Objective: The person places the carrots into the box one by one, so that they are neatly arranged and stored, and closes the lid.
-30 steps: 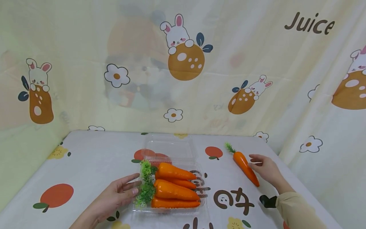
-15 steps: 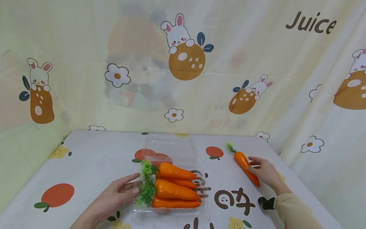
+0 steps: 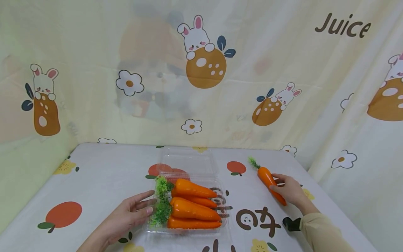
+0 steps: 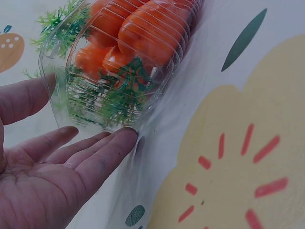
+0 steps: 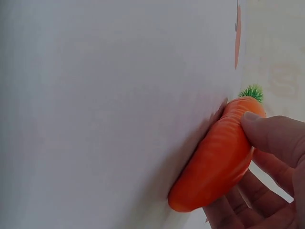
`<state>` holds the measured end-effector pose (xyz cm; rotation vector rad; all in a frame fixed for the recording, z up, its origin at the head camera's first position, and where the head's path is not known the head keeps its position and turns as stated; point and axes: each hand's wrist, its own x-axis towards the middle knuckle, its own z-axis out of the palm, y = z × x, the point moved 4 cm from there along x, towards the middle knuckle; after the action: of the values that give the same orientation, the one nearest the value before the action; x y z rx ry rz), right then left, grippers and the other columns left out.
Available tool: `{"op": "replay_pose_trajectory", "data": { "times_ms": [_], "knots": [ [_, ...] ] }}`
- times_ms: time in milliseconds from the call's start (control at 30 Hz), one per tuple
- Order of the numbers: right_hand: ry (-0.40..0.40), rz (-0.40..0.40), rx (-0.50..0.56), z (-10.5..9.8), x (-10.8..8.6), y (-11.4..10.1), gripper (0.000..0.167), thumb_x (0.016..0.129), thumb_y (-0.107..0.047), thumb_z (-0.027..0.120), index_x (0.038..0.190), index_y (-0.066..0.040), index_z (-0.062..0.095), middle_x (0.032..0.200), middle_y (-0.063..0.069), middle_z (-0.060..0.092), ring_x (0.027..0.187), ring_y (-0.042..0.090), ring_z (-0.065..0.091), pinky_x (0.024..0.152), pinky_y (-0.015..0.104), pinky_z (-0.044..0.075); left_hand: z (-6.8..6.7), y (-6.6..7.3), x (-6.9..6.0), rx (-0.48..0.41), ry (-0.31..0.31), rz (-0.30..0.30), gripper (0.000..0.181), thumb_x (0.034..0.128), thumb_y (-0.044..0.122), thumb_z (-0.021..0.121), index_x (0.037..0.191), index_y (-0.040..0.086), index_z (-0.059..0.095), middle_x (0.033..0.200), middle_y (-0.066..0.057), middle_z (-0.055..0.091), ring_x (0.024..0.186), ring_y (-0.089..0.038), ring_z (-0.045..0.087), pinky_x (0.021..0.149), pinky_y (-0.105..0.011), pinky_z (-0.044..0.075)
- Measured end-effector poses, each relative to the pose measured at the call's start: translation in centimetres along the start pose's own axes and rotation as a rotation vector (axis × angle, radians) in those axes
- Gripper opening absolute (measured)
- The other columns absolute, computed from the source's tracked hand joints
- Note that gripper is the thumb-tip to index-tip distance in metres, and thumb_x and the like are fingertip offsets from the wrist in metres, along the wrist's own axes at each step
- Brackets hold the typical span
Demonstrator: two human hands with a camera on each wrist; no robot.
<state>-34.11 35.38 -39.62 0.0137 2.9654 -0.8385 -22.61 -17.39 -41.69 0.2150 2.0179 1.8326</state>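
Observation:
In the head view a carrot [image 3: 267,179] with a green tuft lies on the cloth at the right. My right hand [image 3: 288,189] pinches it at the side. The right wrist view shows the thumb [image 5: 271,131] on the carrot [image 5: 217,157], with the other fingers reaching behind it. A clear plastic clamshell box [image 3: 185,231] stands in the middle with its lid [image 3: 189,161] folded back. Several carrots [image 3: 193,208] lie in it, green tops [image 3: 161,206] to the left. My left hand [image 3: 127,215] rests against the box's left side, fingers fairly straight, fingertips [image 4: 126,133] touching the plastic.
The table wears a white printed cloth [image 3: 104,175] with fruit and flower pictures. Behind and at both sides hangs a pale curtain [image 3: 157,115] with rabbit prints. A small black thing [image 3: 292,224] shows beside the right sleeve [image 3: 321,229].
My right hand has moved slightly left onto the carrot, and its thumb and fingers have closed on it. The left hand and the box stay where they were.

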Motion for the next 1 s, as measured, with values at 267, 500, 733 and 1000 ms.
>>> {"op": "replay_pose_trajectory", "data": {
  "times_ms": [267,500,733,1000],
  "knots": [
    [0.001,-0.003,-0.004,0.0,0.0,0.0,0.061,0.097,-0.018,0.069,0.148,0.006,0.046,0.133,0.035,0.059,0.113,0.046,0.062,0.091,0.047,0.062,0.1,0.0,-0.1,-0.009,0.001,-0.003,0.075,0.1020,0.026,0.064,0.160,-0.002,0.025,0.158,-0.032,0.038,0.139,-0.043,0.052,0.103,-0.046,0.056],
    [0.006,0.006,0.003,-0.3,0.0,0.4,0.062,0.097,-0.017,0.069,0.150,0.005,0.044,0.134,0.035,0.058,0.114,0.047,0.061,0.092,0.047,0.062,0.1,0.1,-0.1,0.000,0.007,-0.002,0.075,0.1027,0.025,0.063,0.160,-0.002,0.024,0.158,-0.032,0.038,0.139,-0.044,0.052,0.103,-0.047,0.056],
    [0.022,-0.019,0.004,-0.7,-0.4,0.6,0.059,0.097,-0.017,0.068,0.148,0.005,0.047,0.133,0.034,0.059,0.113,0.046,0.062,0.090,0.045,0.063,0.1,0.1,-0.1,-0.004,0.007,-0.004,0.076,0.1022,0.026,0.064,0.160,-0.001,0.024,0.158,-0.032,0.038,0.139,-0.044,0.051,0.103,-0.047,0.056],
    [0.029,-0.053,0.039,-1.7,-0.9,-0.2,0.057,0.098,-0.016,0.068,0.148,0.004,0.048,0.134,0.034,0.059,0.113,0.046,0.063,0.087,0.043,0.064,0.1,0.0,-0.1,-0.011,-0.003,0.000,0.075,0.1024,0.026,0.064,0.160,-0.002,0.024,0.158,-0.033,0.036,0.140,-0.044,0.051,0.103,-0.046,0.056]
  ]
}}
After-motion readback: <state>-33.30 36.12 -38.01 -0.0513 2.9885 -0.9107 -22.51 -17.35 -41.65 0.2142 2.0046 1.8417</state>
